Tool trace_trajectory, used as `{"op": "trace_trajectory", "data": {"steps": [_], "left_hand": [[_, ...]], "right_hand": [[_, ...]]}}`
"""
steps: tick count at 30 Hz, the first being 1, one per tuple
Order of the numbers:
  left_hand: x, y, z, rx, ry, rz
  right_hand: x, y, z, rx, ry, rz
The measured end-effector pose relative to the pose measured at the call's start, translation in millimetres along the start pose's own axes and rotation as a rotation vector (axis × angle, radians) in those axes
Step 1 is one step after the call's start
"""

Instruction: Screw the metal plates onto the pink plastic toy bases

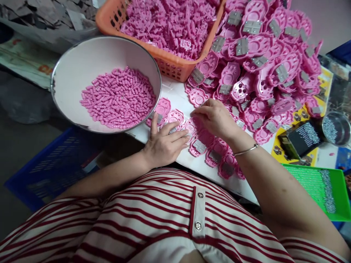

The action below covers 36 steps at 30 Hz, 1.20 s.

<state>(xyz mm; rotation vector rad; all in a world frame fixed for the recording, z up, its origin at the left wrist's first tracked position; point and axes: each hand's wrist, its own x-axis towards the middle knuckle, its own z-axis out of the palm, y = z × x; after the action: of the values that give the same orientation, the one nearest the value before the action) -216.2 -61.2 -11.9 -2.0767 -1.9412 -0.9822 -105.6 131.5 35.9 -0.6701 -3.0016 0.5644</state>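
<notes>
A row of pink plastic housings with grey metal plates (pixel 199 147) lies along the front of the white table. My left hand (pixel 166 142) rests with spread fingers on the housings at the row's left end, beside the white bowl. My right hand (pixel 215 118), with a bracelet at the wrist, is above the row's middle with its fingers pinched together. Whatever is in that pinch is hidden. Just left of its fingertips is a pink housing (pixel 191 126). Behind my right hand rises a big heap of similar pink housings (pixel 263 54).
A white bowl (pixel 68 73) holds small pink pieces (pixel 120 98). Behind it, an orange basket (pixel 175 69) is full of pink plastic parts. At right are a black box (pixel 290 140), a metal bowl (pixel 338 128) and a green tray (pixel 340 193) with small shiny pieces. A blue crate (pixel 55 164) stands lower left.
</notes>
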Motion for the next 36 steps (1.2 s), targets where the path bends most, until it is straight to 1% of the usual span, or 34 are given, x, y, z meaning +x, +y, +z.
{"op": "trace_trajectory", "data": {"steps": [4,7,10,13,16,18,20,24,25,28,30,32,34,36], "left_hand": [[1.6,-0.3,1.0,0.017,-0.013,-0.005],[3.0,-2.7,1.8,0.019,-0.007,0.009],[3.0,-3.9,1.5,0.015,-0.003,0.006],[1.8,-2.8,0.7,0.016,0.004,0.001],[1.4,-1.5,-0.1,0.011,0.011,0.005],[1.8,-0.7,-1.0,0.013,0.002,0.005],[2.3,-0.1,-2.1,0.021,-0.012,0.003],[2.4,0.3,-3.4,0.02,-0.034,-0.014],[2.2,0.3,-3.4,0.016,-0.037,-0.016],[1.6,-0.1,-3.0,0.015,-0.033,-0.009],[1.6,-0.3,-3.0,0.023,-0.03,0.0],[2.0,-0.3,-3.4,0.03,-0.027,0.006],[2.4,-0.2,-3.8,0.032,-0.029,0.007],[2.7,0.1,-4.0,0.029,-0.031,0.003]], "right_hand": [[0.7,7.5,1.2,0.035,0.005,-0.016],[3.1,8.0,-1.5,0.116,0.086,0.043],[4.6,3.5,-10.5,0.395,0.187,0.188],[3.5,-2.2,-20.6,0.685,0.214,0.318],[0.2,-3.9,-23.9,0.82,0.147,0.36],[-1.8,-2.9,-21.7,0.903,0.074,0.361],[-2.1,-1.3,-18.1,0.977,0.047,0.367],[1.2,0.4,-14.6,0.945,0.126,0.37],[2.1,0.3,-15.0,0.924,0.112,0.371],[3.8,-1.0,-16.5,0.857,-0.016,0.385],[4.9,-2.2,-16.4,0.814,-0.063,0.393],[6.3,-3.4,-15.2,0.801,-0.061,0.412],[8.1,-4.5,-13.5,0.772,-0.034,0.433],[9.7,-5.4,-11.9,0.677,-0.012,0.442]]}}
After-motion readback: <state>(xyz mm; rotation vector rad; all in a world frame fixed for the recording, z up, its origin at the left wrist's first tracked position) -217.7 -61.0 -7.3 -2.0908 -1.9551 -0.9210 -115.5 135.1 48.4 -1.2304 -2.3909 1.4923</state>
